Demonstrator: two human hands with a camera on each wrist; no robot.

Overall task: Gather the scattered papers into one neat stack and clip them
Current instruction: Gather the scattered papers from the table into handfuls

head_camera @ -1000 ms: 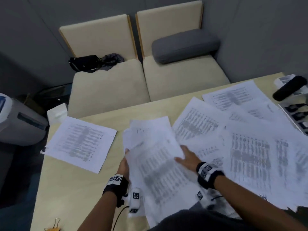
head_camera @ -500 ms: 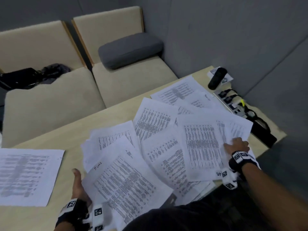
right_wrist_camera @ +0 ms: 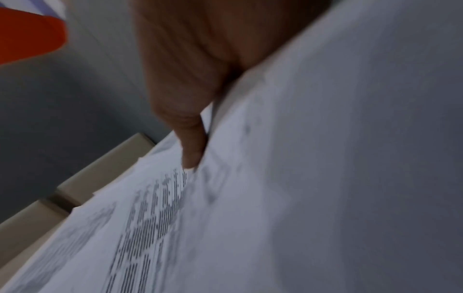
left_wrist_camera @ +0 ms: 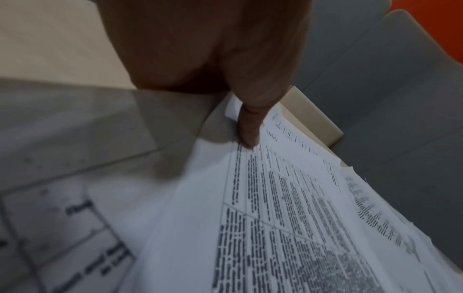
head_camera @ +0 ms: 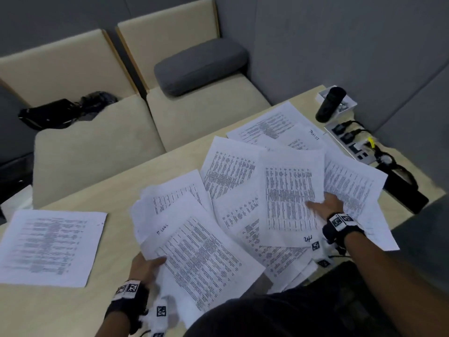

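Observation:
Printed paper sheets lie fanned across the wooden table (head_camera: 102,190). My left hand (head_camera: 145,266) grips a loose bundle of papers (head_camera: 194,251) at its left edge. In the left wrist view the thumb (left_wrist_camera: 246,126) lies on the top sheet (left_wrist_camera: 288,218). My right hand (head_camera: 325,205) pinches the right edge of one sheet (head_camera: 289,198). Its thumb (right_wrist_camera: 192,146) is on top of that sheet (right_wrist_camera: 150,218) and its fingers are hidden beneath. More sheets (head_camera: 274,125) lie overlapped toward the far right. A single sheet (head_camera: 51,246) lies apart at the left. No clip is in view.
A black cylinder (head_camera: 330,104), a power strip with plugs (head_camera: 349,142) and a flat black device (head_camera: 403,190) line the table's right edge. Beyond the table stand beige seats with a grey cushion (head_camera: 199,66) and a black bag (head_camera: 58,113). Grey walls close the corner.
My right hand left the held bundle, reached right to a sheet and now pinches its edge. The left hand keeps its grip on the bundle. The head view swung right.

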